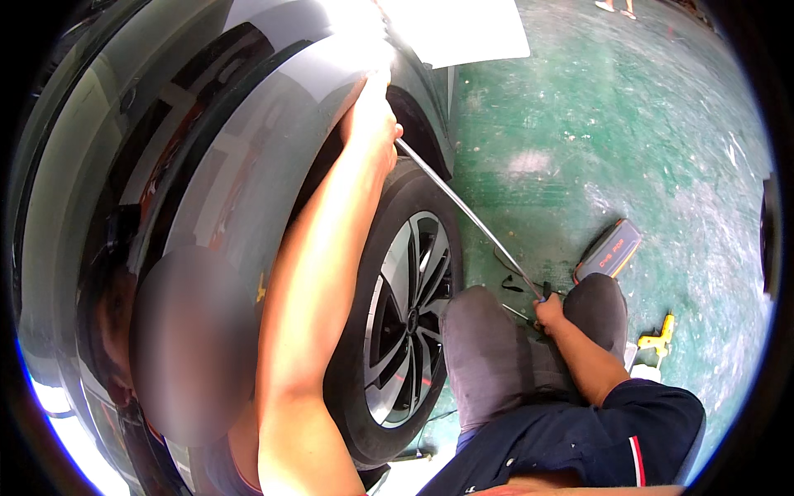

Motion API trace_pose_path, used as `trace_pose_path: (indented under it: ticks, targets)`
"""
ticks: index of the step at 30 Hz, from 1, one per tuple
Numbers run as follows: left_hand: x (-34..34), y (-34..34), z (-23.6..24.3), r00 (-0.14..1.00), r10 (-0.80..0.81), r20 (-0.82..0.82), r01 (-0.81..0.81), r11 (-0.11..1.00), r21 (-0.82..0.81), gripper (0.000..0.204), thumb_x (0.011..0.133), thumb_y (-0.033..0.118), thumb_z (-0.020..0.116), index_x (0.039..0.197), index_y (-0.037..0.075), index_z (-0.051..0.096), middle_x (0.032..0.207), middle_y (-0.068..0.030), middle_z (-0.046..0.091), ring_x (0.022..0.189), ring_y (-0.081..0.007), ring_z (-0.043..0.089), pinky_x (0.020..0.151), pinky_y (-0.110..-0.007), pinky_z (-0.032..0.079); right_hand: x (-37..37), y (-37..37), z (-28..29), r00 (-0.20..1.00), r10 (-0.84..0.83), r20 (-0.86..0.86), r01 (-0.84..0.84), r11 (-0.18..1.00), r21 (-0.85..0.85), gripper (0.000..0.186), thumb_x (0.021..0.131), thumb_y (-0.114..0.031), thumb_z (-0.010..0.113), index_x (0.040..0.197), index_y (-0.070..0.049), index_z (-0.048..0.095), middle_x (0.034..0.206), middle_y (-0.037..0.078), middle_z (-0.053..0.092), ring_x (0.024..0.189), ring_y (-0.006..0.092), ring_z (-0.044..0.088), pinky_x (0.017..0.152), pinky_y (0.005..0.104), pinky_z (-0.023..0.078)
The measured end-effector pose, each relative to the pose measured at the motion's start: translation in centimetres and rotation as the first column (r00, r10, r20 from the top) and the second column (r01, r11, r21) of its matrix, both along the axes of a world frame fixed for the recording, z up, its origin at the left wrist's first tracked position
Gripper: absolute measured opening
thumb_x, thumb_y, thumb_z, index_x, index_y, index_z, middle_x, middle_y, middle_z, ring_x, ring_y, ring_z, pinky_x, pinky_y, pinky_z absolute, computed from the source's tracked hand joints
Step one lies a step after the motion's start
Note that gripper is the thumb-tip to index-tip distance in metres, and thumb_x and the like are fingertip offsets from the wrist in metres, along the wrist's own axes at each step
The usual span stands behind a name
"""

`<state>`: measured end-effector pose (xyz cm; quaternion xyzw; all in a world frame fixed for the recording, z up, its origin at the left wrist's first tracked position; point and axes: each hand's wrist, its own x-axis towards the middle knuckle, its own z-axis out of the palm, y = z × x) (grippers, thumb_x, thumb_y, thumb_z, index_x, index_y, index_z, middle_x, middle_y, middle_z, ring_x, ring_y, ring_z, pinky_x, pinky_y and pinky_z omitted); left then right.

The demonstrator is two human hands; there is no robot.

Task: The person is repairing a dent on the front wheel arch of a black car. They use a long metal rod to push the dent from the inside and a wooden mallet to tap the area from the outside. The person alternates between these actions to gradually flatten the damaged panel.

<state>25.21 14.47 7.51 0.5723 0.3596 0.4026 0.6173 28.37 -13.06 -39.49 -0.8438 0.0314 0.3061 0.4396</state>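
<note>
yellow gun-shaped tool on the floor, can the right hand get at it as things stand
Probably not right away: the right hand is closed around the near end of the silver rod, and the right leg appears between that hand and the yellow gun-shaped tool.

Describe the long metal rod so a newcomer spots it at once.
Find the dark car, then its wheel. From beside the left hand above that wheel, a straight silver rod slants across to the right hand. Unlike the short yellow tool and grey case on the green floor, it is long, thin and held.
</note>
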Motion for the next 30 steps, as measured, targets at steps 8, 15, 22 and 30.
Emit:
trace_pose_path:
  ticks: [8,15,22,30]
  targets:
    - [1.4,-0.1,-0.4,0.997,0.020,-0.076,-0.021,1.000,-0.004,0.027,0.091,0.032,0.072,0.101,0.011,0.059,0.071,0.0024,0.044,0.046,-0.0083,0.034,0.048,-0.027,0.037,0.0,1.1,-6.2,0.998,-0.006,0.062,0.006,1.000,-0.002,0.036,0.082,-0.019,0.074,0.106,0.002,0.057,0.095,0.019,0.066,0.084,0.0302,0.066,0.071,0.0426,0.052]
    - [1.1,0.4,-0.6,1.000,0.010,0.019,-0.010,1.000,-0.024,0.022,0.094,0.025,0.070,0.085,0.015,0.052,0.062,0.0050,0.035,0.045,-0.0069,0.032,0.045,-0.027,0.034,2.7,-1.9,-4.9,0.978,0.052,0.203,-0.029,0.993,-0.115,0.038,0.083,-0.020,0.075,0.107,0.005,0.058,0.101,0.026,0.068,0.093,0.0386,0.068,0.078,0.0456,0.052]
    - [1.4,0.1,-0.5,0.999,0.018,0.033,-0.016,0.997,-0.082,0.026,0.093,0.024,0.070,0.081,0.015,0.049,0.060,0.0049,0.035,0.044,-0.0081,0.032,0.046,-0.027,0.034,3.3,-3.4,-4.2,0.966,0.033,0.258,0.001,0.991,-0.133,0.039,0.082,-0.021,0.074,0.105,0.006,0.058,0.097,0.026,0.067,0.090,0.0404,0.068,0.076,0.0465,0.052]
    - [1.1,0.2,-0.5,0.998,-0.014,0.054,0.018,0.997,-0.081,0.027,0.094,0.025,0.069,0.081,0.015,0.047,0.060,0.0044,0.034,0.044,-0.0086,0.032,0.045,-0.028,0.033,3.1,-3.5,-4.9,0.975,0.002,0.221,0.019,0.995,-0.094,0.043,0.082,-0.021,0.077,0.108,0.006,0.057,0.102,0.029,0.067,0.098,0.0432,0.068,0.081,0.0476,0.053]
